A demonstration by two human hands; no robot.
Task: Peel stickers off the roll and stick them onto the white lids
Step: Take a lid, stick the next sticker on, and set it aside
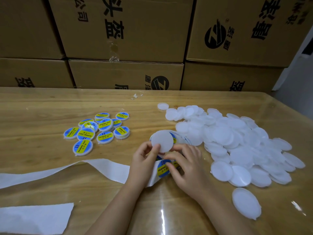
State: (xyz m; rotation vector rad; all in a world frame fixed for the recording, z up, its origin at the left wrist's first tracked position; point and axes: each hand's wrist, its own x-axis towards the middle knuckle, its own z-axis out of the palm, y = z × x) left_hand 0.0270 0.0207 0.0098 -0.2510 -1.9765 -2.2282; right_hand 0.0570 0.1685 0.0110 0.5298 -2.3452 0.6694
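Observation:
My left hand [145, 160] pinches a plain white lid [162, 141] by its lower edge and holds it up above the sticker roll. My right hand [184, 165] rests on the roll's strip, its fingertips on the edge of a blue and yellow round sticker [163, 167]. The sticker roll [174, 138] lies behind the held lid, mostly hidden by it. A large heap of plain white lids [237, 141] spreads to the right. A group of several stickered lids [100, 129] sits on the table to the left.
Empty white backing paper [71, 170] trails from the hands to the left edge, with another piece [33, 217] at the lower left. One lone white lid [246, 202] lies near the lower right. Stacked cardboard boxes [125, 31] wall off the far side of the wooden table [42, 107].

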